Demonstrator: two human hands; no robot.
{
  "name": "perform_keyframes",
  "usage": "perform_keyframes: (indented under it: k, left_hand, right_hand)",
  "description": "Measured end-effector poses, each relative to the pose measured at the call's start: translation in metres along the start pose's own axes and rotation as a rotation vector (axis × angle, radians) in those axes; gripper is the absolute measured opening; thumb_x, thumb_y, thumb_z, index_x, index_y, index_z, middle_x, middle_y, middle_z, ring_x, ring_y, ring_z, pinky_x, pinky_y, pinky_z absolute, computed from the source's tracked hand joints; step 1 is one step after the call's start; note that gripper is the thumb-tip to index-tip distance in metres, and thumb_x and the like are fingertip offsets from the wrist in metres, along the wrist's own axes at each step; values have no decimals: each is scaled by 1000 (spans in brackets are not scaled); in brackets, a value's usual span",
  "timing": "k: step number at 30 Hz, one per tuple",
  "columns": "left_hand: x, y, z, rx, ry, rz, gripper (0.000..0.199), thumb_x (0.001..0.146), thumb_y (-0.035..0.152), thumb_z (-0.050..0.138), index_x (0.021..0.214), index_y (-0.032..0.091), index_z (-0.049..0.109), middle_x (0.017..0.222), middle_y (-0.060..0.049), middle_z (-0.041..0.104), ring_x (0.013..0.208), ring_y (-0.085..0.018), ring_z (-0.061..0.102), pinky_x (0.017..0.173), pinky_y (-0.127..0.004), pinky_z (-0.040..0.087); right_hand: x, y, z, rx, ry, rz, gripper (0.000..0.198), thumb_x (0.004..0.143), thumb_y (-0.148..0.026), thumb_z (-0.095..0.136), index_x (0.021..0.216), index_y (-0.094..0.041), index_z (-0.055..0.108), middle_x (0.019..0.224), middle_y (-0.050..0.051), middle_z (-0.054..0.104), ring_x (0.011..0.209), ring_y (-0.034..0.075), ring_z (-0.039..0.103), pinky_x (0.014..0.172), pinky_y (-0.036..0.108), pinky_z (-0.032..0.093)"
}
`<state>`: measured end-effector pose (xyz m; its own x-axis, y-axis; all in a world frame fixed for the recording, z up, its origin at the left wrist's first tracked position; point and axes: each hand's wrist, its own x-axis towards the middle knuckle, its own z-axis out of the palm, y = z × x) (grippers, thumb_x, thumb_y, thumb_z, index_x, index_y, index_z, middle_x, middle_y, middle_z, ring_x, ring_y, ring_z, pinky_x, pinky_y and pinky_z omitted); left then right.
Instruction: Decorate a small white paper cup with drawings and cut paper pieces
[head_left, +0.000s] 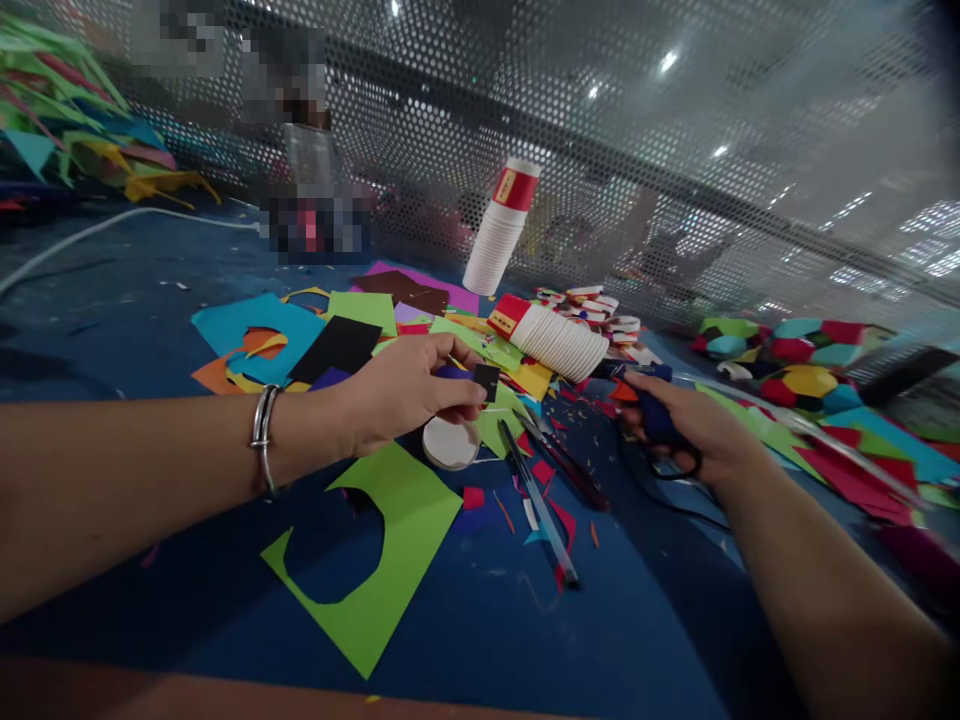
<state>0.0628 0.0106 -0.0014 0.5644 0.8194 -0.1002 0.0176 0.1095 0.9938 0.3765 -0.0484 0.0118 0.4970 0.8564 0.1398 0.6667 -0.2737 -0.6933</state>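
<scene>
My left hand, with a silver bangle at the wrist, pinches a small black paper piece between thumb and fingertips. Just below those fingers is a round white paper cup piece. To the right, my right hand is wrapped around a dark blue glue gun, its nozzle side pointing left and a black cord trailing beneath. A gap separates the gun from the black piece. Green paper with a round cut-out lies in front of my left hand. A pen rests between my hands.
One stack of paper cups stands upright; another stack lies on its side. Coloured paper sheets and scraps cover the middle of the blue table. Colourful panelled objects sit at right. A perforated metal screen rises behind.
</scene>
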Motion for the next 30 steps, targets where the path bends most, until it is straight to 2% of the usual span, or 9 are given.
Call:
perform_keyframes:
  k: [2,5,7,10,12,14,16,19,30]
  left_hand:
    - [0,0,0,16,-1,8,22,82,7,67,96,18,54,61,0,69,53,-10,62,53,-20,47]
    - [0,2,2,28,6,-1,22,83,7,67,96,18,54,61,0,69,53,-11,62,52,-20,48]
    - [0,3,2,24,13,-11,22,83,6,66,97,18,54,61,0,68,53,-11,63,53,-21,48]
    - [1,4,3,20,27,1,22,84,5,65,96,19,53,62,2,66,53,-11,62,52,-21,47]
    - [1,3,2,42,39,30,21,83,6,65,94,19,54,63,3,65,53,-9,60,51,-20,45]
    - [1,2,1,81,51,63,20,81,7,67,92,19,55,64,2,64,54,-8,58,51,-19,43]
    - [2,0,0,103,61,76,21,80,9,68,93,19,56,66,2,65,55,-9,58,52,-20,43]
    - [2,-1,-1,101,70,74,21,80,10,68,94,20,56,68,2,65,56,-11,59,52,-22,43]
    - [2,1,-1,109,26,82,19,81,11,67,93,19,55,63,4,64,53,-8,57,53,-20,42]
  right_hand:
    - [4,0,-4,-205,4,53,30,96,-42,62,102,-13,70,99,7,70,86,22,68,75,39,56]
    - [2,-4,-11,-462,132,9,41,87,-51,65,66,-16,68,70,12,63,82,35,63,71,47,42]
    - [-5,-10,-11,-559,246,-92,38,85,-51,62,73,-16,68,79,17,65,92,41,60,76,53,37]
    - [-28,-23,0,-585,317,-348,29,87,-40,59,94,-14,69,100,20,66,109,40,54,92,52,35]
    - [-49,-36,13,-537,201,-522,29,87,-43,61,96,-18,71,98,12,68,103,31,58,95,43,40]
    - [-72,-49,27,-462,-56,-677,22,88,-45,63,94,-25,71,93,3,69,87,20,63,83,30,47]
    - [-92,-62,38,-287,-481,-829,21,94,-38,63,104,-22,68,99,5,68,92,19,62,83,30,47]
    - [-110,-76,46,-224,-707,-893,17,96,-32,63,108,-21,66,104,5,67,99,21,58,89,34,44]
    - [-105,-87,49,-275,-855,-748,9,96,-29,64,100,-21,62,102,1,64,96,19,57,86,34,42]
